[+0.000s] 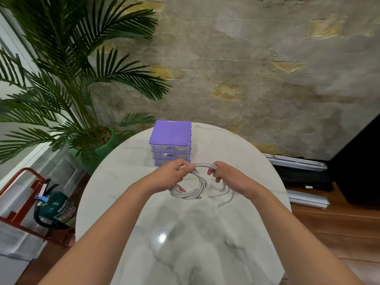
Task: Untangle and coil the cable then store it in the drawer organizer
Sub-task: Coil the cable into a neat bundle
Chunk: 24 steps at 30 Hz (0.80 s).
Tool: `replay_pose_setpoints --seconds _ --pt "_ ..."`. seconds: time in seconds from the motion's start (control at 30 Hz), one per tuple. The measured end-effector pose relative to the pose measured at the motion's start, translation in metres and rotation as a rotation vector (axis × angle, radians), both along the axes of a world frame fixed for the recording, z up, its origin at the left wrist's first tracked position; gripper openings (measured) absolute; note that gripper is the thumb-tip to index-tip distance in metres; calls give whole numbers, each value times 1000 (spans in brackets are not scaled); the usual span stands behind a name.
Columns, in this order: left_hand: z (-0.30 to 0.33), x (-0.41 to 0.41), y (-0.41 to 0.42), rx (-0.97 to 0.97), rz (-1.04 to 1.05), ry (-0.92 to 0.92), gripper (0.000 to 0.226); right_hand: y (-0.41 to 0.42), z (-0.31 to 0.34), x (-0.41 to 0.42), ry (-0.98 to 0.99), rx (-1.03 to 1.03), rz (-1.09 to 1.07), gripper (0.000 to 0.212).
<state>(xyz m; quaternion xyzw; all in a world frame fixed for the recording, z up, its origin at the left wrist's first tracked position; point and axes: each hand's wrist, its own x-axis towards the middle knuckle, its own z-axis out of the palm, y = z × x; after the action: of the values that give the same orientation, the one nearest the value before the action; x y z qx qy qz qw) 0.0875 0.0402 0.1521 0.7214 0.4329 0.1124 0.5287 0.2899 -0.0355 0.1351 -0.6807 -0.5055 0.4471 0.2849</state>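
A white cable (197,190) hangs in several round loops just above the marble table (127,182). My left hand (172,173) grips the left side of the loops at the top. My right hand (223,174) pinches the strands on the right, and loose ends dangle below it toward the tabletop. Behind both hands stands the purple drawer organizer (170,132) with three clear drawers, all pushed in.
A potted palm (67,83) in a green pot stands left of the table. A green fire extinguisher (56,208) in a red stand sits on the floor at the left. Dark bags and white rails (300,165) lie on the floor at the right.
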Motion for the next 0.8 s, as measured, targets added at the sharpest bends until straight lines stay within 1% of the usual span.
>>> replay_pose_setpoints --seconds 0.13,0.23,0.33,0.43,0.5,0.53,0.6,0.63,0.67,0.73,0.8 --pt "-3 -10 7 -95 90 -211 28 -5 -28 2 23 -9 -60 17" --pt "0 -11 9 -166 178 -351 28 -7 -47 -2 45 3 -97 22" --pt "-1 -15 13 -211 265 -475 30 -12 -61 -10 113 -11 -160 31" --pt "-3 -21 20 -217 314 -494 32 -18 -70 -14 181 -55 -211 37" --pt "-7 -22 21 -227 312 -499 31 -17 -71 -18 258 -82 -284 35" --pt "-9 -23 20 -238 308 -505 30 -15 -72 -20 357 -99 -354 31" --pt "-14 -23 18 -270 288 -510 29 -11 -73 -21 635 -128 -510 16" --pt "-16 -22 17 -286 271 -501 29 -9 -72 -20 756 -132 -562 13" --pt "-17 -22 15 -298 255 -483 29 -8 -72 -19 838 -131 -591 16" --pt "-17 -21 12 -316 218 -439 30 -7 -73 -18 889 -130 -574 20" --pt "-16 -20 8 -318 178 -400 29 -8 -71 -22 794 -141 -458 22"
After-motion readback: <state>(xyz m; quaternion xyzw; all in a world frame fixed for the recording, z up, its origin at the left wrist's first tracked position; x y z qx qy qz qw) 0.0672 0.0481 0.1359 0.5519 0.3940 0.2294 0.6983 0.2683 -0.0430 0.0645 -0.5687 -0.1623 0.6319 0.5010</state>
